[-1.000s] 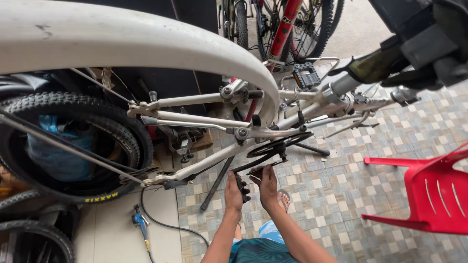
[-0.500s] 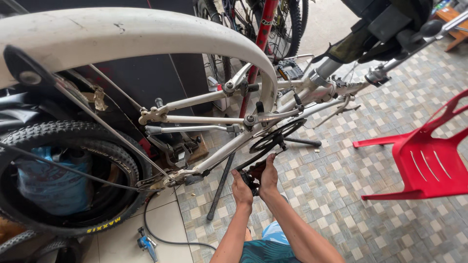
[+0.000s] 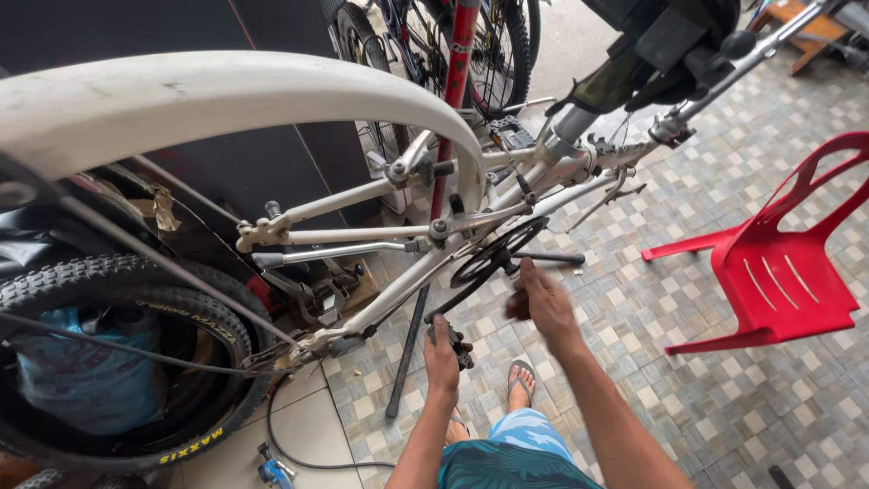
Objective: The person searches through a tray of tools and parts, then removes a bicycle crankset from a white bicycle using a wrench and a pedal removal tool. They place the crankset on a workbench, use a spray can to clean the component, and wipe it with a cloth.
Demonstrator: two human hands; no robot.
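A white bicycle frame (image 3: 362, 195) hangs on a red repair stand pole (image 3: 455, 100) in front of me. Its black chainring (image 3: 496, 252) and crank arm slope down towards me. My left hand (image 3: 442, 358) is closed around the black pedal (image 3: 463, 348) at the lower end of the crank. My right hand (image 3: 546, 303) hovers just right of the chainring, blurred by motion, with a small dark shape at its thumb; whether it grips anything is unclear. A broad white mudguard (image 3: 226, 100) arches across the upper left.
A red plastic chair (image 3: 778, 272) lies tipped on the tiled floor at the right. A knobbly black tyre (image 3: 118, 299) with a blue bag (image 3: 81, 380) behind it leans at the left. A black cable (image 3: 308, 457) trails on the floor. More bicycles stand behind.
My right hand has left the pedal and moved up and right, beside the chainring. The left hand has stayed on the pedal. My view has shifted closer and to the left.
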